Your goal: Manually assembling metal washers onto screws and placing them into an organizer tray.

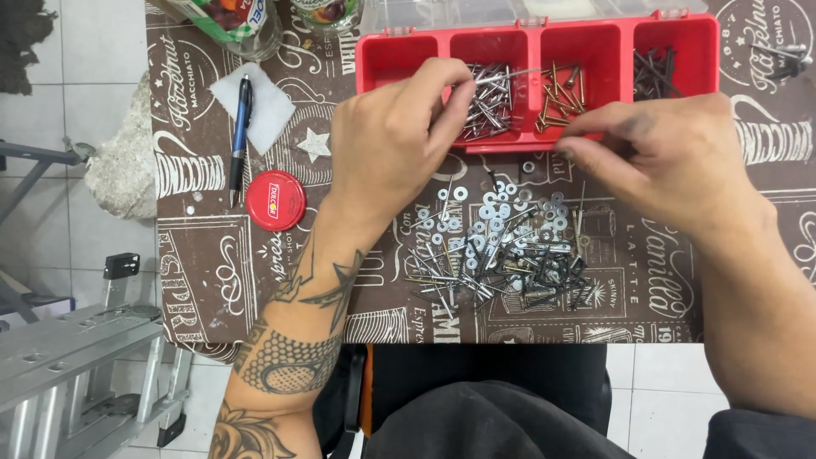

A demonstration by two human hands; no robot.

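Left hand [387, 140] pinched at thumb and forefinger on a thin silver nail [501, 75], held over the second compartment of the red tray [535, 38], just above the heap of silver nails [486, 106] lying there. Remaining fingers curled loosely under the palm. Tattooed forearm running down toward the table's near edge.

Right hand [667, 157] reaching in from the other side, fingertips [568, 146] drawn together at the tray's front lip, below the third compartment. Cannot tell whether anything is caught between them; too small and shadowed to make out.

In the third compartment, brass-coloured screws [559, 98]; in the fourth, dark nails [656, 72]; first compartment seemingly bare, partly hidden by the left hand. Clear lid [527, 10] hinged open behind the tray.

Just in front of the tray, between the two hands, a loose pile of mixed hardware [501, 251]: round washers [493, 204] scattered nearest the tray, longer pins, rivets and screws tangled closer to the table's edge.

All on a brown patterned tablecloth [212, 263]. Off to the left, well apart from the pile, a red round lid [275, 201], a blue pen [240, 136] lying across a white pad [263, 102], and jars [242, 21] at the far edge. Beside the table, a metal stepladder [76, 357] on the tiled floor.
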